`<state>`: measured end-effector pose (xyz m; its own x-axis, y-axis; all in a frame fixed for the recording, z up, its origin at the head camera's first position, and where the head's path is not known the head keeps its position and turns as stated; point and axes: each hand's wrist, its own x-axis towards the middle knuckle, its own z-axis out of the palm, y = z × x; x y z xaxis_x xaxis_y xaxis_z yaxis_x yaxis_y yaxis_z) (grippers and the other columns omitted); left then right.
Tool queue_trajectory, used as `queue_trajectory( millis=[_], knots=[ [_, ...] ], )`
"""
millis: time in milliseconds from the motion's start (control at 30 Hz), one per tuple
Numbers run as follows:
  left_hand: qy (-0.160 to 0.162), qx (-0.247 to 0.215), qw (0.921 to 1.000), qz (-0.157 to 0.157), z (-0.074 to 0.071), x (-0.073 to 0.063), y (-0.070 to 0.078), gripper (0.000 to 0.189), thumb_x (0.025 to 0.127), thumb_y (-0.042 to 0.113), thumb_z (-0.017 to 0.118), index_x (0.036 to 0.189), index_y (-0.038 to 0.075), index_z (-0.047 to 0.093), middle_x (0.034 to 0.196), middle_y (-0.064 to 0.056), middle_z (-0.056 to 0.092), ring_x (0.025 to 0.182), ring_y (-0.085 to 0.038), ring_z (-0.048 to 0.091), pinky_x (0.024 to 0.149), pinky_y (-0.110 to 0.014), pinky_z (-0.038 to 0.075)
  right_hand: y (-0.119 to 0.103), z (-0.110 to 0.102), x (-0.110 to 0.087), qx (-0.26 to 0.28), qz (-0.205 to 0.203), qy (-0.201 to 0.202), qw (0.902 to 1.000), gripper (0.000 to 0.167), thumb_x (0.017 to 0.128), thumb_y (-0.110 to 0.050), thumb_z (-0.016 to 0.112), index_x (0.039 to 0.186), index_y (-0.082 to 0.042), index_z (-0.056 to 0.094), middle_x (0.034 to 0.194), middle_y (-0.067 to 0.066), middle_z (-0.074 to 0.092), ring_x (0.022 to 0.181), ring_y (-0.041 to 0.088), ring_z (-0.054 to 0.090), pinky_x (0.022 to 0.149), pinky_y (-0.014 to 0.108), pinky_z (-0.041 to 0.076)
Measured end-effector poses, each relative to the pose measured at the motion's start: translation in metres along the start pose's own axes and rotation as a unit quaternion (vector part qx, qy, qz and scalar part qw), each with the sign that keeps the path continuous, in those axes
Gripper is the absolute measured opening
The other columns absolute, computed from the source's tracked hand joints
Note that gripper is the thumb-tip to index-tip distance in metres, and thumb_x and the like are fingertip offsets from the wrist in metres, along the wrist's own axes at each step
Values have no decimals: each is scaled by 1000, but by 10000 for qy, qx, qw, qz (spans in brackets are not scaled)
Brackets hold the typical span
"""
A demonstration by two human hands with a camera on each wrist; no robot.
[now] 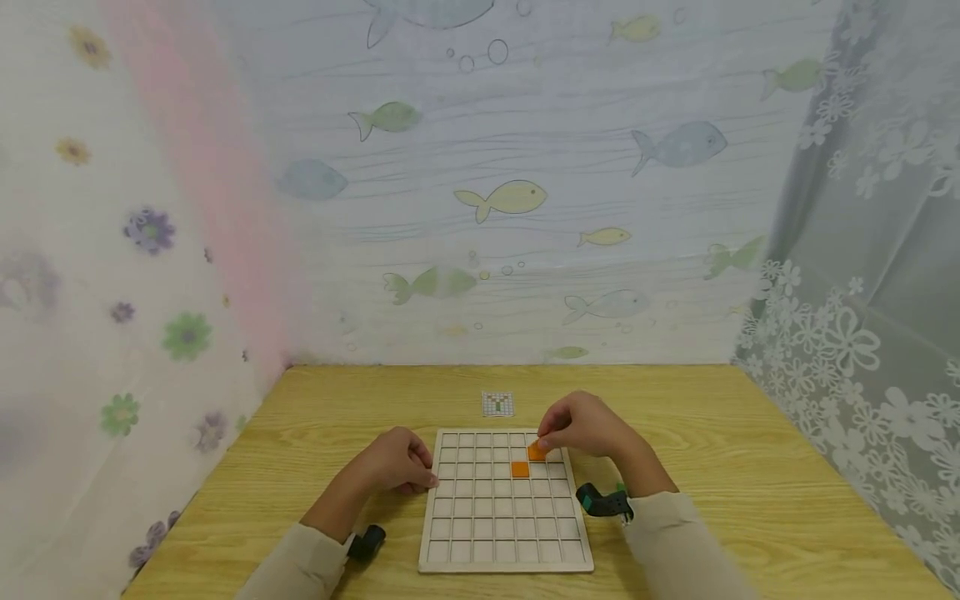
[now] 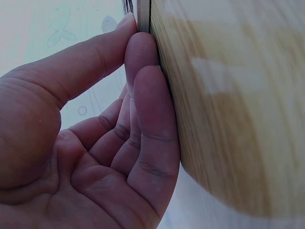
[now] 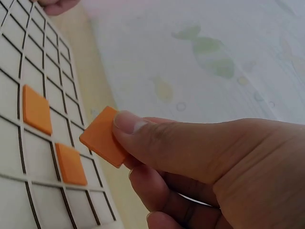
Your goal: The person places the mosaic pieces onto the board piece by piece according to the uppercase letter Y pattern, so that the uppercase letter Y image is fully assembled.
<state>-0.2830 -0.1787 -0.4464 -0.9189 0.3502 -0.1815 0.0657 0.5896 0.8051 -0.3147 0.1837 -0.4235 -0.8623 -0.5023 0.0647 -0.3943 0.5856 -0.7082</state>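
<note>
A pale wooden grid board [image 1: 451, 531] lies on the table. My left hand [image 1: 402, 461] is at its left edge, the thumb on the rim and the fingertips against the side, seen close in the left wrist view. Between thumb and fingers my right hand [image 3: 190, 152] pinches an orange square tile [image 3: 102, 138], tilted above the board's far right part. Two more orange tiles sit in grid squares that meet at a corner: one tile [image 3: 37, 110] and another tile [image 3: 71, 164]. From the head, the right hand [image 1: 588, 427] hangs over the upper right squares.
A small card [image 1: 497, 404] with a coloured grid pattern lies behind the board. The wood-grain table [image 1: 697, 467] stretches out on both sides. A fish-patterned curtain [image 1: 517, 275] hangs at its back edge. Dark cameras are strapped on both wrists.
</note>
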Motion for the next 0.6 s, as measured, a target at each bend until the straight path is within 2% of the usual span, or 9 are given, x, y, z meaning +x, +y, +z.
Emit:
queue_trajectory(
  millis=[400,600],
  knots=[
    [-27,-66,10000,63,0,1,-3,29,85,13,87,101,0,67,85,-8,73,75,-19,71,66,-37,59,-19,18,15,277,-144,118,9994,4,92,-22,82,89,-19,80,86,-5,76,78,18,68,70,36,57],
    [-90,-75,9999,-26,-1,2,-2,29,85,14,87,101,0,68,86,-9,73,75,-19,71,67,-37,60,-22,25,20,371,-86,159,9991,5,92,-21,81,89,-17,80,86,-4,76,80,26,71,69,35,57]
  ],
)
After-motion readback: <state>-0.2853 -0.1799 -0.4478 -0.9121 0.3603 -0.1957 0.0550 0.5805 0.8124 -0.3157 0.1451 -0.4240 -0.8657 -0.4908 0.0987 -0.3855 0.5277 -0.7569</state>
